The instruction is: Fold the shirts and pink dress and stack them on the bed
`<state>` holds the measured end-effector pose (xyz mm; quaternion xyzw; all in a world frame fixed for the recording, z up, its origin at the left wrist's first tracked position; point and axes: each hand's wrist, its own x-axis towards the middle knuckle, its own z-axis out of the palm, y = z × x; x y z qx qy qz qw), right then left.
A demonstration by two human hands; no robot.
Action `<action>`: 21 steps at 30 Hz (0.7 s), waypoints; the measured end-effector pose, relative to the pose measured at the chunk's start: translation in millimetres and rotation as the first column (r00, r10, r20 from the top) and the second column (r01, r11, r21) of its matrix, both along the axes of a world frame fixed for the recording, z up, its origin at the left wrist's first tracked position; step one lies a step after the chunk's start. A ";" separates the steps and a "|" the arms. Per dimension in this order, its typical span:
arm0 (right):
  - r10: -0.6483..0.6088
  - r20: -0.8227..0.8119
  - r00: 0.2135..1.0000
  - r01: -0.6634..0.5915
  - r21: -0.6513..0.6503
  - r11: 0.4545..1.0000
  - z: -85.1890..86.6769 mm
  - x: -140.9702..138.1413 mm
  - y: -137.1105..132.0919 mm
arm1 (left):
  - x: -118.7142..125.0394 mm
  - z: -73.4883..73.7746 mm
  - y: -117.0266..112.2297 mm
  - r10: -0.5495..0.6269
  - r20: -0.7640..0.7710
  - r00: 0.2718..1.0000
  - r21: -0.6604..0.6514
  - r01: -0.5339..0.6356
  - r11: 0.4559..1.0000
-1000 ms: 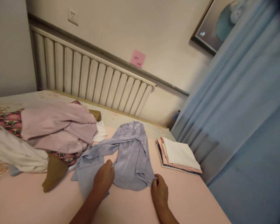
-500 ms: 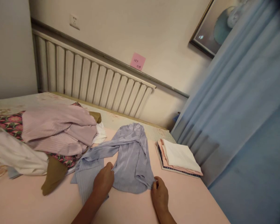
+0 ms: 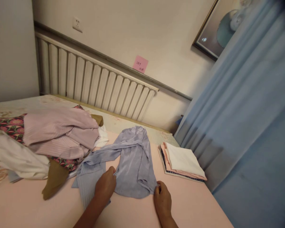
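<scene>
A light blue pleated shirt [image 3: 134,167] lies on the pink bed sheet [image 3: 133,215], its collar pointing away from me. One sleeve stretches across to the left and drapes downward. My left hand [image 3: 106,185] is closed on the shirt's left hem edge. At the lower right hem corner, my right hand [image 3: 162,198] pinches the fabric between thumb and fingers. Both fingertips are partly hidden.
A heap of loose clothes with a mauve pleated garment [image 3: 59,129] on top lies at the left. To the right sits a folded stack topped by a white cloth [image 3: 184,160]. A radiator [image 3: 95,76] stands behind; a blue curtain [image 3: 247,126] hangs at the right.
</scene>
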<state>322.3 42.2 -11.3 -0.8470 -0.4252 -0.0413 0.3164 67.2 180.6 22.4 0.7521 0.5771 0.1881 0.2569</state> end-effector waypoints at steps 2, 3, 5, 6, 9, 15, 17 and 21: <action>0.001 -0.004 1.000 -0.001 -0.011 1.000 0.7 -0.6 0.1 | -0.1 0.7 0.2 -0.004 -0.009 1.000 -0.011 0.004 1.000; 0.000 -0.008 1.000 0.000 -0.019 1.000 1.1 -0.9 0.2 | -0.1 1.1 0.2 -0.005 -0.012 1.000 -0.014 0.005 1.000; 0.003 -0.013 1.000 -0.003 -0.031 0.999 1.6 -1.4 0.4 | -0.2 1.8 -0.1 -0.006 -0.014 1.000 -0.012 0.006 1.000; 0.003 -0.014 1.000 -0.003 -0.034 0.999 1.6 -1.5 0.5 | -0.2 2.1 -0.3 -0.008 -0.016 1.000 -0.008 0.008 1.000; 0.003 -0.016 1.000 -0.004 -0.034 0.999 1.2 -1.2 0.9 | -0.2 2.4 -1.2 -0.008 -0.020 1.000 -0.005 0.007 1.000; -0.002 -0.009 1.000 0.001 -0.042 0.999 1.6 -0.9 1.2 | -0.1 3.3 -1.9 -0.004 -0.011 1.000 -0.010 0.004 1.000; 0.002 -0.005 1.000 -0.003 -0.042 0.999 1.8 -1.0 1.0 | -0.2 4.5 -2.2 -0.005 -0.007 1.000 -0.014 0.005 1.000; 0.005 0.001 1.000 -0.005 -0.043 0.999 1.3 -0.9 0.2 | -0.5 6.0 -3.1 -0.002 -0.003 1.000 -0.020 0.002 1.000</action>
